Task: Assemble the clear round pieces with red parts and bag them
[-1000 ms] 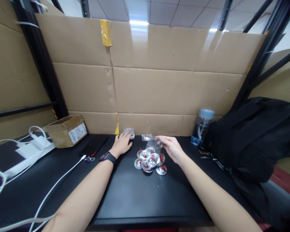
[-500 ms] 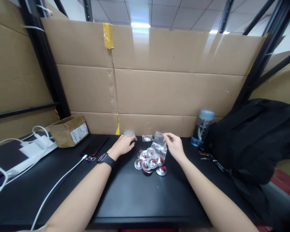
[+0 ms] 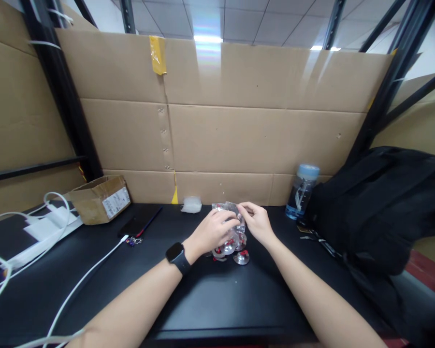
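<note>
Clearly, in the head view, the right hand [image 3: 259, 224] pinches the upper right part of a clear plastic bag [image 3: 242, 223] between thumb and fingertips, with the palm facing the pile. The bag hangs to the left of that grip and down toward the metal discs [image 3: 229, 245], so most of it lies between the two hands, at the far side of the pile. The left hand [image 3: 213, 230] reaches over the pile from the left, its fingers bent and pointing at the bag; whether they close on the bag, on a disc or on nothing, I cannot tell. That hand hides the left part of the discs. Those that show, silver with red bits at their middles, lie heaped below its fingers on the black table [image 3: 206, 309]. One disc [image 3: 241, 257] sits at the near right edge of the heap, below both hands and outside either grip. A whitish crumpled packet [image 3: 191, 205] lies beyond the left hand, near the cardboard wall [image 3: 221, 140].
</note>
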